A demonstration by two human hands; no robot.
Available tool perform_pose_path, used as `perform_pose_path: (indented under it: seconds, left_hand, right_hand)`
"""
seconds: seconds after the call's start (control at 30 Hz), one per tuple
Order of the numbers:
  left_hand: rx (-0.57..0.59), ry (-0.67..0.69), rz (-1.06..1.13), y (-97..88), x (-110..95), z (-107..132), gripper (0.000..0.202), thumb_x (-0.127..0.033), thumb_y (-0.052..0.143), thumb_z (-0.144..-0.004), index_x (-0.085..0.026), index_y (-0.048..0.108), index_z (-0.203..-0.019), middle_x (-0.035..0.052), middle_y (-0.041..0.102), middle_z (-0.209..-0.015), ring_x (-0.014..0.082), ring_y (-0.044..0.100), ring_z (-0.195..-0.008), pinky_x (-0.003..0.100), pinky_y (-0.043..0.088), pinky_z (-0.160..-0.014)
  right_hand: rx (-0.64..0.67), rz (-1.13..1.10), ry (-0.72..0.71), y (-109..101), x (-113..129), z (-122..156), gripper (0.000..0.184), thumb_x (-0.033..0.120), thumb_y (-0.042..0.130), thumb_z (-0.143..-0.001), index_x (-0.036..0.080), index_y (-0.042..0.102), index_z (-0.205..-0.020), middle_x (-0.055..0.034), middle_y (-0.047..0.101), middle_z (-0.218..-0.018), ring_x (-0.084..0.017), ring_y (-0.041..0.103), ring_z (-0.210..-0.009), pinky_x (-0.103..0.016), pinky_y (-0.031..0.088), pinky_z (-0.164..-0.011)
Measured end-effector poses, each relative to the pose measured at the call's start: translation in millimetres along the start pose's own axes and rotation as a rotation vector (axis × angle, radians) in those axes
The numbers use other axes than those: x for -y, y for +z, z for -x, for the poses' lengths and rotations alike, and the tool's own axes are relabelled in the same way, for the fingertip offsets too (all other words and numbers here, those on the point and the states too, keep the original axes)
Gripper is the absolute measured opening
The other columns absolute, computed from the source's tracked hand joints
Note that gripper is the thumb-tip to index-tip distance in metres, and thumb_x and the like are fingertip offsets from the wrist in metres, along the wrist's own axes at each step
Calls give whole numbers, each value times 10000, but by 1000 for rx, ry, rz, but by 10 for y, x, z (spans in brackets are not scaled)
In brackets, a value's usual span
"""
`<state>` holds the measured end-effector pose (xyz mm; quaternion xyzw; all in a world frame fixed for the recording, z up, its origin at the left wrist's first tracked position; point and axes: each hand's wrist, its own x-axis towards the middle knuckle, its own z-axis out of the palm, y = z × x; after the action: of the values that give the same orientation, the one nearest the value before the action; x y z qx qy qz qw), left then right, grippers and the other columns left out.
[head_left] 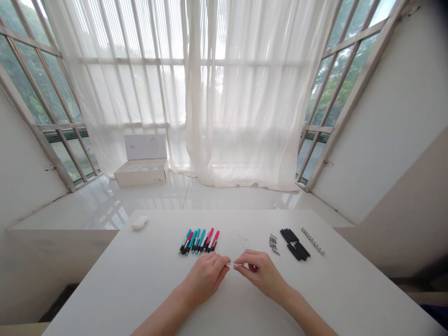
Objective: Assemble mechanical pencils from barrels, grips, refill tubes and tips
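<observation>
Both hands meet near the front middle of the table, pinching a thin white pen refill (231, 264) held level between them. My left hand (209, 273) grips one end between thumb and fingers. My right hand (261, 273) pinches the other end; much of the refill is hidden by the fingers. Just beyond the right hand lie several thin white refills (245, 241). Past the left hand is a row of teal, pink and black pen barrels (199, 241). To the right are small dark springs (273, 245), black rubber-like grip tubes (295, 244) and a slanted row of silver-grey tips (312, 241).
The white table (157, 289) carries a small white rounded case (140, 222) at its far left. Behind it, on a glossy ledge, stands an open white box (142, 175). Sheer white curtains (245, 116) hang before barred windows.
</observation>
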<state>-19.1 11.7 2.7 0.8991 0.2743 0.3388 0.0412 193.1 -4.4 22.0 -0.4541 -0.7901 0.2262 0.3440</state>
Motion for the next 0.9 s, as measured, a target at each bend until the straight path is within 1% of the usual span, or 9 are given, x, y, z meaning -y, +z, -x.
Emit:
perform_pose_path:
  seconds: [0.17,0.33,0.57,0.67,0.8,0.9]
  left_hand:
    - [-24,3,21,-1,-1,-1,149,-207,391,-998,-191,529,-943,19,614,-778,139,579,-649,236,430,-578]
    - [-26,3,26,-5,-5,-4,166,-209,378,-1004,-189,530,-940,24,623,-785,138,582,-655,240,433,-585]
    - [-13,9,23,4,10,8,154,-215,395,-996,-187,538,-946,24,617,-777,142,583,-657,241,440,-585]
    - [-20,12,10,-1,1,-4,169,-211,388,-996,-187,539,-924,20,611,-762,140,578,-647,239,440,-581]
    - [-51,-22,5,-4,-9,-20,168,-201,385,-989,-189,524,-897,12,604,-740,135,566,-614,237,425,-553]
    - [-63,-41,3,-1,-5,-19,169,-198,382,-985,-192,523,-892,10,606,-731,135,565,-602,240,430,-555]
  right_hand:
    - [34,-3,3,-29,-2,-2,248,400,601,-878,217,758,-820,-33,681,-709,-124,543,-573,-235,426,-565]
    - [66,16,0,-49,-10,0,265,417,589,-883,225,761,-825,-30,681,-707,-128,551,-582,-237,426,-571]
    - [36,51,-17,-38,-1,9,280,434,569,-892,238,753,-812,-18,672,-681,-127,545,-566,-241,415,-566]
    - [43,60,-21,-39,11,11,278,430,565,-893,234,748,-819,-22,673,-698,-124,534,-565,-240,415,-566]
    - [24,92,-18,-47,27,10,233,390,565,-890,223,727,-870,-33,687,-779,-109,480,-535,-243,417,-562]
    - [-4,97,-43,-47,16,8,223,358,554,-897,218,716,-835,-34,677,-762,-109,473,-534,-239,402,-542]
